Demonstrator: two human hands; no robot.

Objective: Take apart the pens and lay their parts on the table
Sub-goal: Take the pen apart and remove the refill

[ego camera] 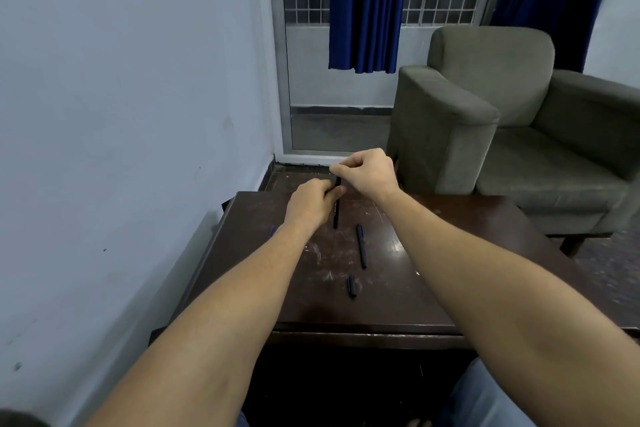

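Note:
A black pen [336, 215] is held upright over the far part of the dark wooden table [433, 288]. My left hand [311, 201] grips its middle. My right hand [367, 170] pinches its top end from above. The pen's lower tip points down toward the tabletop. On the table lies a second black pen barrel [361, 246], roughly lengthwise. Nearer to me lies a short black cap [352, 286]. A thin blue piece [272, 231] shows at the table's left side, partly hidden by my left forearm.
A grey armchair [519, 121] stands beyond the table on the right. A pale wall [121, 114] runs along the left, close to the table's edge. A glass door with a blue curtain [367, 7] is straight ahead.

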